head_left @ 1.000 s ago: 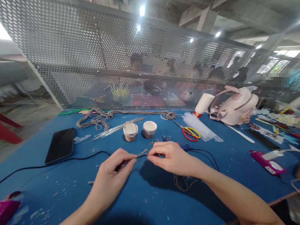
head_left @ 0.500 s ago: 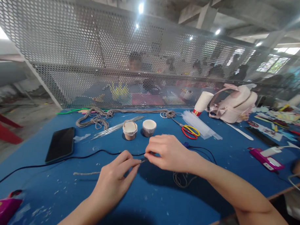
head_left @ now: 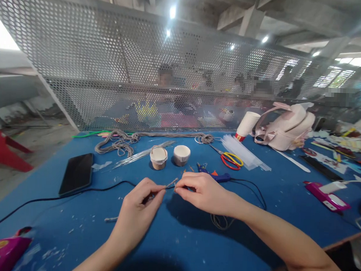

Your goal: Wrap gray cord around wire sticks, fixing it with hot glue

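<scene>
My left hand (head_left: 142, 203) is closed, thumb and finger pinching a thin grey twisted cord (head_left: 171, 183). One end of that cord points up past the fingertips; the other end comes out at the left, beyond the wrist. Close by on the right, my right hand (head_left: 202, 190) is pinched too, with a small pale bit of strand at its fingertips. A loose loop of thin cord (head_left: 221, 222) shows below the right wrist. Just behind that hand lies a blue glue gun (head_left: 222, 177), partly covered. Two small cups with white tops, the left cup (head_left: 158, 157) and right cup (head_left: 181, 155), stand beyond.
A black phone (head_left: 76, 174) and a black cable (head_left: 107, 188) lie left. Behind are a grey cord bundle (head_left: 118, 141), clear sticks (head_left: 141, 156), scissors (head_left: 231, 160), translucent sheets (head_left: 246, 153), stacked paper cups (head_left: 247, 125) and a pink backpack (head_left: 287, 125). A perforated screen (head_left: 96, 69) borders the table.
My hands have drawn slightly apart, and the cord end now sticks up from my left fingertips. The cord tail at left has shortened. More of the glue gun shows behind my right hand.
</scene>
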`<state>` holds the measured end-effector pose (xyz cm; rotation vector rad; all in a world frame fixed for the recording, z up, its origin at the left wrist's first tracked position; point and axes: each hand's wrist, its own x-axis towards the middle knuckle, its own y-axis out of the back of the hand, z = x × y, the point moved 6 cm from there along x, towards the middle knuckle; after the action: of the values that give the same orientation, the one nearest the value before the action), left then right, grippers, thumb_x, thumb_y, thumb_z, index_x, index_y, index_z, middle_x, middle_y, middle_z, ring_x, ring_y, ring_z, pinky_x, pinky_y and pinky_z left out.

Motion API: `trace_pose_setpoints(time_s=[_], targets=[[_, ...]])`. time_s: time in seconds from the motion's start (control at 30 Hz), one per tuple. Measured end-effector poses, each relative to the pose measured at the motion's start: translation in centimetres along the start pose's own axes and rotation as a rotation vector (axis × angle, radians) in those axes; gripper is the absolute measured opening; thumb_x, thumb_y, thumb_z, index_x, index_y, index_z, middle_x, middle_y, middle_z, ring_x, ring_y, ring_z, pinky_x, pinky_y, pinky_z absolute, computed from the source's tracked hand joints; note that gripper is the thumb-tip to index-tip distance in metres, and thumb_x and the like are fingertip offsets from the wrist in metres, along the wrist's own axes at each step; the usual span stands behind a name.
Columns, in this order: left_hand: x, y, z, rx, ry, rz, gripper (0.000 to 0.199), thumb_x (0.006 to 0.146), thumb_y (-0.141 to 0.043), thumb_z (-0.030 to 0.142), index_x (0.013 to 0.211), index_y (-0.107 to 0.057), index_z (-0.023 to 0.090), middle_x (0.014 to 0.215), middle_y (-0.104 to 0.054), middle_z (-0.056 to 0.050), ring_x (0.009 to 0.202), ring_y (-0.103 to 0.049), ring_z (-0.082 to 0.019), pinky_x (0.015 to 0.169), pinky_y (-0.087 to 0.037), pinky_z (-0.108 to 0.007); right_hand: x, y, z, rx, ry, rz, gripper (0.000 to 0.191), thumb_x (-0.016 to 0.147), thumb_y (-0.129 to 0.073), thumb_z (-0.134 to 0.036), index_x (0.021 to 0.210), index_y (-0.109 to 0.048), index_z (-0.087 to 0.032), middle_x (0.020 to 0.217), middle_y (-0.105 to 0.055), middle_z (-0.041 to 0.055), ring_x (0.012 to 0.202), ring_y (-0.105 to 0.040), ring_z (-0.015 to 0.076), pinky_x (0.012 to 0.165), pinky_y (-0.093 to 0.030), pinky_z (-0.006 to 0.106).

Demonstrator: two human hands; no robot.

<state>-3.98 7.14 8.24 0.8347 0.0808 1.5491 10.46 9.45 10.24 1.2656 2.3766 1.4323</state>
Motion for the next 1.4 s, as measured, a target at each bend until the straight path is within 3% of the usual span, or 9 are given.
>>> trace_pose_setpoints(time_s=[0.2, 0.3, 0.4, 0.53, 0.77, 0.97, 1.2, 1.3, 1.4], targets=[[-0.6, -0.4, 0.5, 0.207, -0.147, -0.051, 0.018, 0.083, -0.050, 0.025, 0.081, -0.067, 0.021, 0.072, -0.059, -0.001, 0.063, -0.059, -0.013, 0.057, -0.045, -0.021, 0.1, -0.1, -1.5, -0.384, 0.129, 0.037, 0.020, 0.087, -0.049, -0.022, 0.075, -0.064, -0.015, 0.071, -0.063, 0.0044, 0.066, -0.054, 0.0144, 0.060, -0.036, 0.026], [-0.8, -0.6, 0.9, 0.302, -0.246, -0.099, 0.022, 0.084, -0.047, 0.024, 0.084, -0.069, 0.021, 0.073, -0.059, -0.001, 0.059, -0.059, -0.011, 0.054, -0.044, -0.020, 0.7, 0.3, -1.4, -0.412, 0.114, -0.010, 0.019, 0.085, -0.051, -0.023, 0.074, -0.064, -0.015, 0.073, -0.064, 0.0039, 0.066, -0.054, 0.0142, 0.057, -0.032, 0.027], [-0.7, -0.7, 1.0, 0.259, -0.289, -0.170, 0.022, 0.084, -0.048, 0.022, 0.086, -0.070, 0.021, 0.074, -0.058, -0.001, 0.060, -0.059, -0.011, 0.055, -0.044, -0.020, 1.6, 0.7, -0.2, -0.238, 0.021, -0.111, 0.014, 0.082, -0.055, -0.021, 0.072, -0.064, -0.016, 0.075, -0.064, 0.0011, 0.067, -0.054, 0.0122, 0.057, -0.033, 0.024], [0.0, -0.4, 0.9, 0.063, -0.191, -0.205, 0.020, 0.083, -0.050, 0.020, 0.086, -0.070, 0.022, 0.073, -0.058, -0.001, 0.063, -0.057, -0.012, 0.057, -0.044, -0.021, 2.1, 0.0, 2.2, 0.140, -0.181, -0.271, 0.016, 0.081, -0.057, -0.024, 0.069, -0.064, -0.015, 0.060, -0.055, -0.0033, 0.054, -0.044, 0.0076, 0.052, -0.032, 0.020], [0.4, 0.1, 0.1, -0.090, 0.052, -0.085, 0.016, 0.079, -0.055, 0.027, 0.075, -0.069, 0.020, 0.068, -0.058, -0.001, 0.060, -0.053, -0.014, 0.054, -0.041, -0.025, 1.2, -1.2, 3.1, 0.402, -0.275, -0.215, 0.021, 0.083, -0.053, -0.029, 0.076, -0.066, -0.013, 0.063, -0.055, -0.0020, 0.056, -0.042, 0.0081, 0.052, -0.033, 0.020], [0.1, 0.0, -0.8, -0.047, 0.055, 0.006, 0.013, 0.079, -0.056, 0.026, 0.075, -0.067, 0.021, 0.065, -0.054, 0.002, 0.055, -0.049, -0.012, 0.050, -0.037, -0.023, 0.4, -0.8, 0.7, 0.144, -0.110, -0.047, 0.019, 0.087, -0.048, -0.022, 0.077, -0.063, -0.016, 0.074, -0.060, 0.0007, 0.067, -0.051, 0.0106, 0.064, -0.038, 0.022], [-0.4, -0.5, -0.3, 0.118, -0.075, -0.054, 0.016, 0.082, -0.052, 0.024, 0.080, -0.067, 0.021, 0.071, -0.056, 0.000, 0.063, -0.055, -0.013, 0.059, -0.042, -0.024, 0.3, -0.7, -1.1, -0.394, 0.108, 0.009, 0.022, 0.087, -0.047, -0.023, 0.076, -0.063, -0.015, 0.072, -0.062, 0.0047, 0.066, -0.053, 0.0146, 0.060, -0.033, 0.027], [-0.4, -0.7, 0.0, 0.125, -0.124, -0.129, 0.018, 0.082, -0.051, 0.023, 0.081, -0.069, 0.022, 0.074, -0.058, -0.001, 0.065, -0.058, -0.014, 0.061, -0.043, -0.024, 1.2, 0.1, -0.9, -0.380, 0.100, -0.039, 0.019, 0.086, -0.050, -0.023, 0.075, -0.063, -0.016, 0.075, -0.064, 0.0038, 0.067, -0.053, 0.0140, 0.059, -0.032, 0.027], [-0.2, -0.9, 0.3, 0.061, -0.148, -0.216, 0.019, 0.083, -0.050, 0.021, 0.084, -0.070, 0.021, 0.074, -0.058, -0.002, 0.066, -0.057, -0.014, 0.060, -0.043, -0.023, 2.3, 0.5, 0.5, -0.157, -0.008, -0.165, 0.013, 0.081, -0.056, -0.023, 0.073, -0.064, -0.017, 0.073, -0.064, 0.0003, 0.065, -0.052, 0.0112, 0.057, -0.033, 0.023]])
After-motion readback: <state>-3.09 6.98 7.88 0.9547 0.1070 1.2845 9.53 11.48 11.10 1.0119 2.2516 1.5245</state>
